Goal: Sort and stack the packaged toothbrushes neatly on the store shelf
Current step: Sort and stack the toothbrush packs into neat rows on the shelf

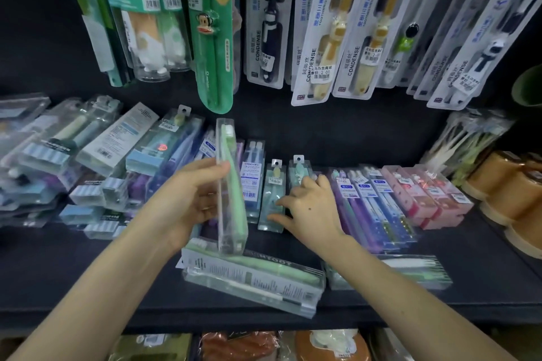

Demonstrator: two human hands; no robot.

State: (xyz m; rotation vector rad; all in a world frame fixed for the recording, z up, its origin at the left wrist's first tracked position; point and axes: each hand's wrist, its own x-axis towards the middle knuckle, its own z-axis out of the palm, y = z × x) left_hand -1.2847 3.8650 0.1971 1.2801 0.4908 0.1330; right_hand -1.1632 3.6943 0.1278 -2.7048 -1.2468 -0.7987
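At the centre of the frame, the left hand (193,199) grasps a long clear plastic box holding a pale green toothbrush (230,184), upright, bristles on top. The right hand (311,208), fingers spread and gripping nothing, rests on small teal toothbrush packs (272,196) lying on the dark shelf (88,272).

Dim, soft overhead light — glare on clear packaging, blurred, bowed edges.
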